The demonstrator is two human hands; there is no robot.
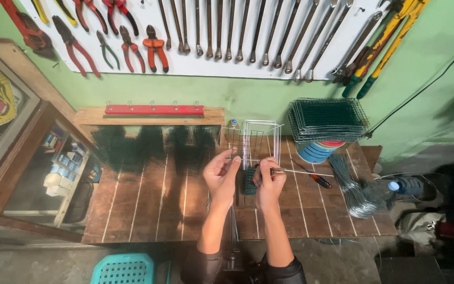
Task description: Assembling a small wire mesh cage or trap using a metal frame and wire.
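Note:
Over a wooden workbench point(148, 210), my left hand point(220, 173) pinches a thin wire at its fingertips beside a small wire-mesh frame point(253, 142) of white and green wire. My right hand point(269, 181) is closed around a slim tool or wire rod that points right, close to a small green mesh piece point(248, 181) between both hands. Several long wires hang down from between my forearms.
A stack of green mesh panels point(328, 118) sits on a blue container at the back right. A bundle of bent grey wires point(354, 189), a screwdriver point(316, 179) and a plastic bottle point(390, 188) lie right. Pliers and wrenches hang on the wall board point(211, 66). A teal stool point(124, 268) stands below.

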